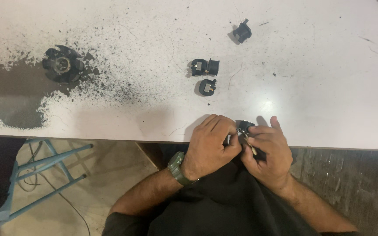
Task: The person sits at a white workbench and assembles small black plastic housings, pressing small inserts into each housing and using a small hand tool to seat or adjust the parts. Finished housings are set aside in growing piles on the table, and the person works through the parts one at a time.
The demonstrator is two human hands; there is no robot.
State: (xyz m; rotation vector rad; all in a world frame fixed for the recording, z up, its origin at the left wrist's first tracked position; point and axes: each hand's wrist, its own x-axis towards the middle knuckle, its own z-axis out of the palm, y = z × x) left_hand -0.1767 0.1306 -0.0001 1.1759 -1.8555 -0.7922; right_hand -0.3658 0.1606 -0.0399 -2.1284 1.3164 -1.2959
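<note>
Your left hand (208, 146) and right hand (268, 153) meet at the near edge of the desk (320, 87), fingers curled tight around a small black part (244, 126) pinched between them, with a thin metal piece (251, 146) poking down from the grip. Both hands cover most of that part, so its shape is hard to make out. A green watch (178, 168) sits on your left wrist. Farther up the desk, toward the middle, two black sockets (205, 67) (207, 87) lie near each other, and a third black piece (242, 32) rests near the far edge. Over on the left side, a round black finned part (63, 64) sits where the white coating has worn away to a dark patch (9, 98). A blue chair frame (40, 175) shows below the near left corner, cut off by the picture's edge.
</note>
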